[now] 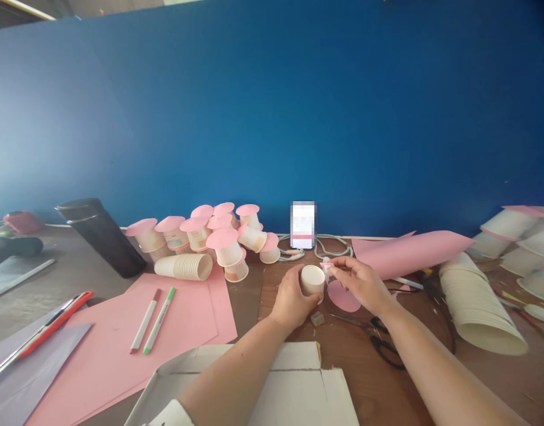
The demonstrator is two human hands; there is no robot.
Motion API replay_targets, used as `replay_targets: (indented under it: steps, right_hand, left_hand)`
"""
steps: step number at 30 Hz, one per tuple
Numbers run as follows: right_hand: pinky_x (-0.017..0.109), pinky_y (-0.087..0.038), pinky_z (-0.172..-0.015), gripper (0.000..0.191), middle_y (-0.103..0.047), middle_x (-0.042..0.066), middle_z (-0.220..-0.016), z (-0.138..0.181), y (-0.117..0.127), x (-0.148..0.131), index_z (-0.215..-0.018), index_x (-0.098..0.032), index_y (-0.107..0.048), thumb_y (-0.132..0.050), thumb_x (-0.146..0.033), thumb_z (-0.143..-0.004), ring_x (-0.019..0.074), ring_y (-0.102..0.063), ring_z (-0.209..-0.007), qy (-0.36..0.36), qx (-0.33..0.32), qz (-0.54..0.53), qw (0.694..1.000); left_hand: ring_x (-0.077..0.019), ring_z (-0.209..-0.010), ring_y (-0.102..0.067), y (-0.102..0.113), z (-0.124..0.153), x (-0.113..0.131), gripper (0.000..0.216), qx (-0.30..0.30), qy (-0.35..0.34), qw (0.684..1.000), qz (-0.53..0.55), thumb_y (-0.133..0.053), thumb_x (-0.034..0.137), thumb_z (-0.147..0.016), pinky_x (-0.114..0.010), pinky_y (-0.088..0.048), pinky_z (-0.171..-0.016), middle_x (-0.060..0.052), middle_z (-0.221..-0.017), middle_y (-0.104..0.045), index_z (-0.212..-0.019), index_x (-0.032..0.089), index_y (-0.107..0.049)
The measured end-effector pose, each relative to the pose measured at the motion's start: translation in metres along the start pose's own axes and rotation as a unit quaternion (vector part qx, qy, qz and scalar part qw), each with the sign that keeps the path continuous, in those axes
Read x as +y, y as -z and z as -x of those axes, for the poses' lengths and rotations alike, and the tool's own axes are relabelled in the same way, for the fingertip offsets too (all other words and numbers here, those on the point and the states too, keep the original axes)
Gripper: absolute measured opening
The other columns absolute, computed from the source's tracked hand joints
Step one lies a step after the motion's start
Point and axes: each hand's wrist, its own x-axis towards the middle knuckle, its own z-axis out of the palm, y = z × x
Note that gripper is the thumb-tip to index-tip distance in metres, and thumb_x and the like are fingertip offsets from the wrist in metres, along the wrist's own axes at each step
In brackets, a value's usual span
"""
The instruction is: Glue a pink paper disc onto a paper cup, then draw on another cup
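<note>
My left hand (293,299) is wrapped around a white paper cup (313,278) whose round end faces me. Just right of the cup, my right hand (363,285) pinches a small white-and-pink bottle (327,268), partly hidden by the fingertips. Below that hand, a pink paper circle (344,297) lies on the brown tabletop. A small see-through cap or block (317,319) rests in front of the cup. Near my right forearm are scissors (380,343) with black handles.
Paper cups with pink discs (225,245) stand left, by a cup stack (183,267), markers (158,322) on pink sheets (107,343), a red cutter (54,325) and a black tumbler (100,236). A phone (302,225) leans behind. Rolled pink paper (409,251) and stacked cups (480,307) lie right.
</note>
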Motion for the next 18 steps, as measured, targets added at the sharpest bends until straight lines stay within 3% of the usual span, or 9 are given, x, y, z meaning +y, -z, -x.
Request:
replay_targets:
  steps: [4,18]
  right_hand:
    - [0.028,-0.048,-0.065,0.038,-0.069,0.006,-0.1,0.0004,-0.0032,-0.0043,-0.099,-0.019,-0.064,-0.063,-0.051,-0.078,0.0154,-0.059,-0.074,0.007,-0.022,0.002,1.0]
    - [0.027,-0.047,-0.063,0.039,-0.069,0.007,-0.102,-0.0019,0.0026,-0.0048,-0.096,-0.02,-0.064,-0.064,-0.054,-0.075,0.0172,-0.061,-0.076,0.009,-0.038,0.02,0.999]
  left_hand:
    - [-0.023,-0.109,-0.055,0.0013,0.0012,0.0016,0.054,-0.017,-0.008,1.0,-0.005,-0.07,0.023,-0.068,-0.036,-0.042,-0.094,-0.006,-0.119,-0.061,-0.119,0.023,-0.052]
    - [-0.0254,-0.114,-0.053,0.004,0.0013,0.0032,0.056,-0.033,-0.029,0.999,-0.023,-0.068,0.021,-0.068,-0.038,-0.041,-0.098,-0.007,-0.124,-0.059,-0.122,0.023,-0.053]
